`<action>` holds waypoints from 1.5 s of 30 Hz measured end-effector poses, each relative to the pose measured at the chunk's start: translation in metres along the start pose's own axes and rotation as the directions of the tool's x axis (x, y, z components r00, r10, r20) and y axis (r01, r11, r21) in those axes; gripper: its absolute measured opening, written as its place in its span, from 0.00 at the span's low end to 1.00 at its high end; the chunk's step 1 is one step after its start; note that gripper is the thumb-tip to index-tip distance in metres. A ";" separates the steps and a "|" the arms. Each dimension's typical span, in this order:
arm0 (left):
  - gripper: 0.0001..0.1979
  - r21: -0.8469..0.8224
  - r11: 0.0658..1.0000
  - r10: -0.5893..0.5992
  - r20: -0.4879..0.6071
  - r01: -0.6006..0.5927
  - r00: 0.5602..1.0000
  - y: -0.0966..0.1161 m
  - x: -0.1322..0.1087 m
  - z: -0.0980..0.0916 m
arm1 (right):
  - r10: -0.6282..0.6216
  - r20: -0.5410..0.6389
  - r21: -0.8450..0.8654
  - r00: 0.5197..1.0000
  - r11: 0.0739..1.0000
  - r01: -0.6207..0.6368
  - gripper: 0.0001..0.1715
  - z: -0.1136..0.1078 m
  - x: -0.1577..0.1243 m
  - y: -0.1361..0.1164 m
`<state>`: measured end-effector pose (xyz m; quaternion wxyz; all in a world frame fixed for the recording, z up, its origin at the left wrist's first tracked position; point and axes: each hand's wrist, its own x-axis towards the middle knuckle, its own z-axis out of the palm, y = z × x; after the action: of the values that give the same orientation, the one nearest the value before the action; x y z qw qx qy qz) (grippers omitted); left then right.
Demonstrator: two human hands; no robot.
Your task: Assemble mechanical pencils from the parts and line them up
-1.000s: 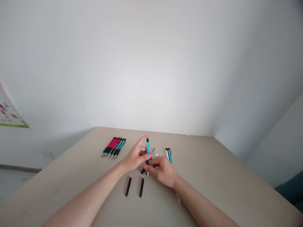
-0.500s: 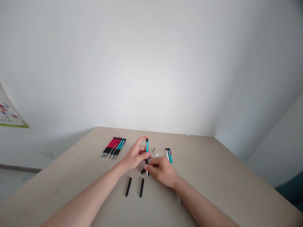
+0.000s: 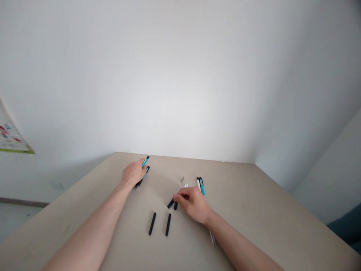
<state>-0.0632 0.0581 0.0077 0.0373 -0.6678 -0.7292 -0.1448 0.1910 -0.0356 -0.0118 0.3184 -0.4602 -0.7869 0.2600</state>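
Note:
My left hand (image 3: 134, 173) is closed around a turquoise ballpoint pen (image 3: 145, 161) with a black top, held just over the row of pens at the left. Most of that row is hidden beneath the hand; one turquoise pen (image 3: 147, 171) and some tips show at its edge. My right hand (image 3: 193, 204) stays over the middle of the table with thumb and forefinger together, and no object shows between them. Just below its fingertips lie two short black tubes, a tilted one (image 3: 170, 203) and another (image 3: 175, 206) partly covered.
Two more black tubes, one at left (image 3: 152, 223) and one at right (image 3: 168, 224), lie nearer me. Beyond my right hand are small white pieces (image 3: 186, 185), small metal parts (image 3: 182, 179), a white barrel (image 3: 198, 183) and a turquoise barrel (image 3: 202, 186). Thin refills (image 3: 212, 239) lie beside my right forearm.
My left hand has carried the turquoise pen from the middle leftward to the pen row. My right hand has let go of the pen's lower end and stayed almost in place.

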 end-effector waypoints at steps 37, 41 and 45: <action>0.21 0.098 0.995 0.004 0.056 -0.010 0.998 0.012 -0.002 0.008 | -0.022 0.021 0.006 1.000 1.000 0.022 0.21 -0.002 0.000 0.000; 0.23 0.004 0.999 -0.045 -0.030 0.045 0.999 0.013 0.000 0.001 | -0.018 0.025 0.007 1.000 1.000 0.018 0.21 0.000 0.001 0.001; 0.25 -0.114 0.993 -0.019 -0.072 0.010 0.997 0.018 -0.003 -0.002 | -0.006 0.024 0.014 1.000 1.000 0.006 0.20 0.001 0.001 -0.001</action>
<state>-0.0450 0.0561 0.0120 0.0246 -0.6578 -0.7227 -0.2106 0.1895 -0.0349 -0.0117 0.3130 -0.4526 -0.7902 0.2699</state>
